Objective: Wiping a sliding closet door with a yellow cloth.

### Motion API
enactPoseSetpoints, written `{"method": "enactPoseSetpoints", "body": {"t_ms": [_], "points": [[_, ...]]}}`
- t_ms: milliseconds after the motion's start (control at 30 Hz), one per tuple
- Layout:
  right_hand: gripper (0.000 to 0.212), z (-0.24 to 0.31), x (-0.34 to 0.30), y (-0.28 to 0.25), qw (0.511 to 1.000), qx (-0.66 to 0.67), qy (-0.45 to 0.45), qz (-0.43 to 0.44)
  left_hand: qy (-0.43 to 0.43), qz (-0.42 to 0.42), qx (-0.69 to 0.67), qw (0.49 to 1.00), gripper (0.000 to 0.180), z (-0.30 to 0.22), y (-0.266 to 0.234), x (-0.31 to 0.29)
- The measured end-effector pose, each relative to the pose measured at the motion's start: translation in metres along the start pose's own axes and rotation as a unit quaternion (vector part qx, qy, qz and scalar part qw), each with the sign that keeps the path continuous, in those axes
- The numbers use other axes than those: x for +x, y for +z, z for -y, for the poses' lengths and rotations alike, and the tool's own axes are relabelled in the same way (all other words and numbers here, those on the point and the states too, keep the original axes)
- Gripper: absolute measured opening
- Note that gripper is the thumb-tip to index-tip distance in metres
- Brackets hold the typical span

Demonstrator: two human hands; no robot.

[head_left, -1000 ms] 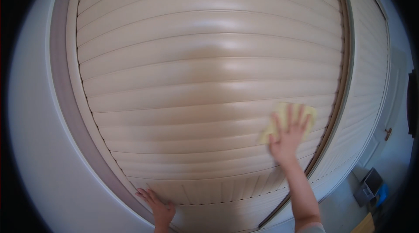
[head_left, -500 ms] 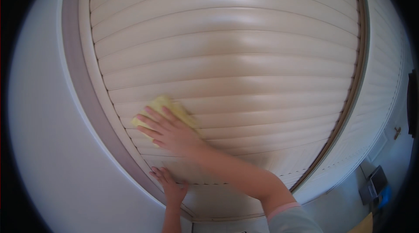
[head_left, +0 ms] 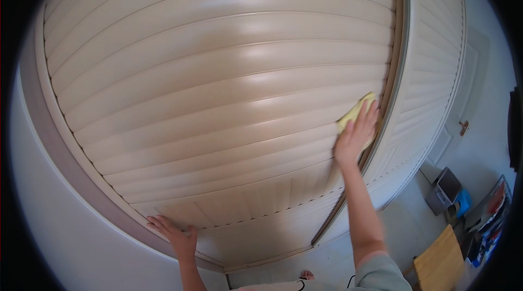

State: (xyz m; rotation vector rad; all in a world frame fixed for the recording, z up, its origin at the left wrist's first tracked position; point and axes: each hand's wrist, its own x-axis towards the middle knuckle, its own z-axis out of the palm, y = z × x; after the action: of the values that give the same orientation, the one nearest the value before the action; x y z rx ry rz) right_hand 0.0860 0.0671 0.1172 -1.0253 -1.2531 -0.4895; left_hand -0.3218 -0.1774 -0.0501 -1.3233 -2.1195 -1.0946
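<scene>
My right hand [head_left: 355,137] presses a yellow cloth [head_left: 350,119] flat against a cream slatted sliding door [head_left: 218,100], close to the brown strip [head_left: 396,46] along its right edge. The fingers point up over the cloth, which shows on their left side and a little beyond the tips. My left hand [head_left: 175,236] rests with spread fingers low on the left side of the same door, by its frame, and holds nothing.
Further right stands a second slatted panel [head_left: 430,67], then a white door with a handle [head_left: 463,127]. On the floor at the lower right are a grey bin [head_left: 442,193], a blue object [head_left: 462,202] and a wooden board [head_left: 439,258]. A white wall [head_left: 71,225] borders the left.
My right hand has slid the yellow cloth across the slats from the left side to the right edge. The view has turned right. My left hand stays low at the door's left side.
</scene>
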Motion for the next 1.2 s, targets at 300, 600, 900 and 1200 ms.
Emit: {"method": "enactPoseSetpoints", "body": {"t_ms": [300, 600, 900, 1200], "points": [[0.061, 0.264, -0.074, 0.045, 0.933, 0.054, -0.349, 0.070, -0.058, 0.029, -0.009, 0.998, 0.108, 0.010, 0.005, 0.000], [0.069, 0.411, -0.133, 0.078, 0.864, 0.071, -0.483, 0.123, 0.057, -0.023, 0.000, 0.998, 0.111, 0.010, 0.002, -0.001], [0.066, 0.169, -0.066, 0.032, 0.919, -0.001, -0.366, 0.146, 0.017, 0.030, 0.000, 0.999, 0.108, 0.010, -0.009, -0.002], [0.065, -0.027, -0.042, -0.012, 1.000, -0.015, -0.001, 0.008, 0.009, 0.003, 0.014, 1.000, 0.110, 0.000, 0.000, -0.001]]}}
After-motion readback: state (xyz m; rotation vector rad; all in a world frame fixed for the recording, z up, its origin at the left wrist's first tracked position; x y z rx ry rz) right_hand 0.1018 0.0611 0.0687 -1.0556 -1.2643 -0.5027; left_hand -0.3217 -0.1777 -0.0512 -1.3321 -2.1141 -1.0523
